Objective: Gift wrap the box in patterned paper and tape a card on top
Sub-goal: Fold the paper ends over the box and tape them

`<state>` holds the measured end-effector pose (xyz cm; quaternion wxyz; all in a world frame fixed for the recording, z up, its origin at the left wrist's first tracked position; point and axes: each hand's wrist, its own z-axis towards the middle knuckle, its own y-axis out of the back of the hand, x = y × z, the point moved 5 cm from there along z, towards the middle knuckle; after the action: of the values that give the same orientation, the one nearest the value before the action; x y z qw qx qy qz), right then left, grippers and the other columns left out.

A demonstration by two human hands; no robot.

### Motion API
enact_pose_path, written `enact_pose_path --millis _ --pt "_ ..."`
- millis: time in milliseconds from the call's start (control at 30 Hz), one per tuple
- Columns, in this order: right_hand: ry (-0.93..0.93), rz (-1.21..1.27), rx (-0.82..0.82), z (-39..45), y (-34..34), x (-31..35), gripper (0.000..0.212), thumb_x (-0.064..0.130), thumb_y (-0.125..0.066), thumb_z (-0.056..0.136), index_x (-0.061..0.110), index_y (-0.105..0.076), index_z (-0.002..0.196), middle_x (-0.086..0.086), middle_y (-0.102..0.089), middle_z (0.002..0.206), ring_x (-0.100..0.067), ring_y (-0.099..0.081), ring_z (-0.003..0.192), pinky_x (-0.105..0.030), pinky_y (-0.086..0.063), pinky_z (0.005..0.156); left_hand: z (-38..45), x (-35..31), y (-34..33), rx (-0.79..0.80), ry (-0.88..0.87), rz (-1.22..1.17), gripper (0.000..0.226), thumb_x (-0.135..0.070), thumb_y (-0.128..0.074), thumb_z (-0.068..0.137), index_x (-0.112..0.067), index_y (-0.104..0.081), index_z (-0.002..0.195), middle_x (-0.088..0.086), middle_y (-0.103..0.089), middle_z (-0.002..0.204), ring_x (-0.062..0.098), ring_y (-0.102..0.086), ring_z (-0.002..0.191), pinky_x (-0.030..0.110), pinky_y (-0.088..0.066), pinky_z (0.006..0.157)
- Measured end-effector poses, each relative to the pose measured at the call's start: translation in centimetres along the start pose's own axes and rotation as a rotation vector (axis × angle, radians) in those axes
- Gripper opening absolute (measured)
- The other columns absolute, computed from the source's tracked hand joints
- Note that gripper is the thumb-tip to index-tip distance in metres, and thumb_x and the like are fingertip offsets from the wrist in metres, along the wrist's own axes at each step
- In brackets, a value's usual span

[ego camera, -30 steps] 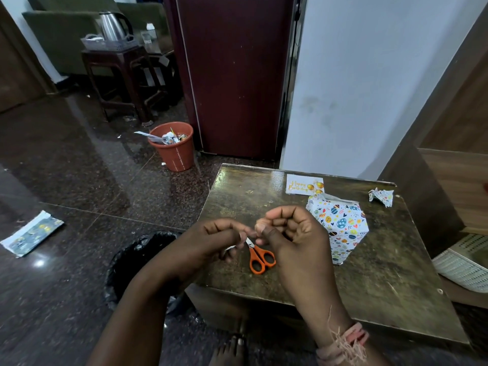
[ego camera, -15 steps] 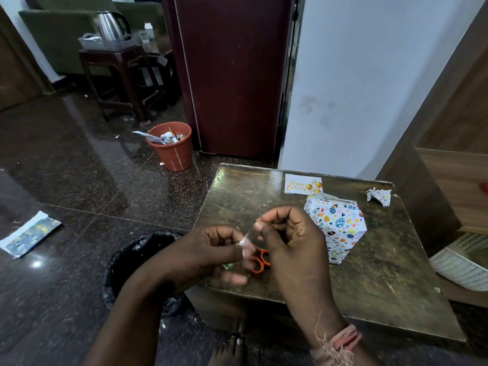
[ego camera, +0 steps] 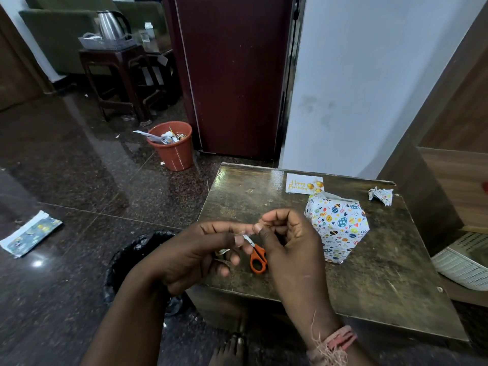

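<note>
This looks like a room in a home or a hotel. The floor is dark shiny stone (ego camera: 79, 180). A soft green armchair (ego camera: 60, 35) sits at the back. Next to it is a dark brown stool (ego camera: 116, 72) with a grey tray (ego camera: 105, 43) and a shiny steel kettle (ego camera: 109, 23) on top. A tall dark red cupboard (ego camera: 235, 75) stands by a white wall (ego camera: 369, 75). A round orange plastic bin (ego camera: 173, 149) full of paper scraps is on the floor. Close by is a worn brown wooden table (ego camera: 383, 273)
</note>
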<state>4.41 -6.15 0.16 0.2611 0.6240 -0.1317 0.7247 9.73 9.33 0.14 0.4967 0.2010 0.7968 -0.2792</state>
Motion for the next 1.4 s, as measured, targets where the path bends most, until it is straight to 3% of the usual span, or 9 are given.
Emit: enact_pose_path --millis 133,333,467,633,800,1000,1067,1200,1400 --pt "0.033 -0.227 0.043 -0.1 0.1 -0.2 0.016 0.018 -0.074 0.089 0.029 -0.064 0.093 0.010 -0.066 0.087 -0.005 -0.064 0.082 -0.029 -0.052 0.074 0.2 -0.2 0.8 -0.046 -0.008 -0.069 0.033 -0.016 -0.063 0.090 -0.012 -0.077 0.120 0.004 -0.064 0.091 0.006 -0.051 0.065 0.015 -0.042 0.049" --pt "-0.005 -0.831 0.328 -1.3 -0.5 -0.6 0.003 0.019 -0.063 0.092 0.020 -0.065 0.093 -0.005 -0.059 0.104 -0.025 -0.063 0.095 -0.029 -0.039 0.074 0.8 0.0 1.8 -0.163 0.005 -0.154 0.035 -0.020 -0.064 0.089 -0.013 -0.077 0.121 0.000 -0.059 0.089 0.004 -0.045 0.061 0.015 -0.037 0.048" --pt "0.000 -0.901 0.369 -1.6 -0.7 0.0 0.019 0.032 -0.058 0.098 0.016 -0.068 0.101 -0.004 -0.058 0.111 -0.024 -0.062 0.100 -0.028 -0.041 0.080 1.0 0.1 1.6 -0.160 0.008 -0.149 0.040 -0.023 -0.070 0.082 -0.013 -0.076 0.121 0.000 -0.059 0.090 0.004 -0.045 0.061 0.014 -0.037 0.049" --pt "-0.017 -0.949 0.356 -1.6 -0.9 -0.8 0.019 0.031 -0.058 0.094 0.016 -0.065 0.085 -0.006 -0.065 0.096 -0.024 -0.065 0.087 -0.029 -0.036 0.067 1.1 0.2 1.7 -0.124 -0.010 -0.221 0.036 -0.019 -0.072 0.088 -0.011 -0.075 0.123 -0.001 -0.059 0.091 0.003 -0.045 0.062 0.013 -0.039 0.050" --pt "-0.216 -0.567 0.285 -1.0 -0.5 -1.9 0.029 0.037 -0.066 0.089 0.013 -0.069 0.073 -0.003 -0.067 0.065 -0.017 -0.063 0.060 -0.031 -0.040 0.056 1.0 -0.1 2.2 -0.088 -0.040 -0.348 0.045 -0.023 -0.073 0.082 -0.007 -0.073 0.125 0.000 -0.059 0.090 0.003 -0.048 0.062 0.012 -0.043 0.050" --pt "-0.627 0.344 0.300 -1.3 -1.8 -1.7 0.019 0.007 -0.062 0.097 -0.005 -0.069 0.084 -0.012 -0.073 0.073 -0.019 -0.074 0.068 -0.034 -0.061 0.078 1.0 -0.3 2.8 -0.030 -0.033 -0.542 0.061 -0.017 -0.083 0.077 0.001 -0.066 0.133 0.004 -0.060 0.090 0.003 -0.049 0.060 0.013 -0.046 0.047" --pt "-0.725 0.566 0.330 -1.5 -2.4 -1.0 0.017 -0.002 -0.062 0.095 -0.014 -0.069 0.086 -0.017 -0.069 0.076 -0.017 -0.071 0.065 -0.029 -0.063 0.070 1.1 -0.3 2.8 -0.011 -0.027 -0.592 0.067 -0.019 -0.087 0.074 0.002 -0.064 0.133 0.004 -0.059 0.089 0.003 -0.050 0.059 0.013 -0.046 0.046" --pt "-0.821 0.632 0.525 -2.4 -2.6 0.1 0.016 0.001 -0.065 0.091 -0.009 -0.073 0.082 -0.018 -0.067 0.080 -0.017 -0.067 0.064 -0.023 -0.060 0.059 1.2 -0.1 2.9 -0.053 -0.019 -0.634 0.050 -0.023 -0.068 0.093 0.003 -0.062 0.135 0.005 -0.057 0.086 0.003 -0.050 0.056 0.013 -0.045 0.042" --pt "-0.820 0.559 0.869 -3.6 -2.5 0.9 0.021 0.021 -0.077 0.086 0.001 -0.072 0.085 -0.015 -0.064 0.082 -0.021 -0.064 0.063 -0.025 -0.057 0.053 1.2 -0.1 2.7 -0.077 0.011 -0.639 0.052 -0.029 -0.060 0.093 0.001 -0.064 0.135 0.002 -0.052 0.078 0.003 -0.045 0.051 0.012 -0.039 0.038"
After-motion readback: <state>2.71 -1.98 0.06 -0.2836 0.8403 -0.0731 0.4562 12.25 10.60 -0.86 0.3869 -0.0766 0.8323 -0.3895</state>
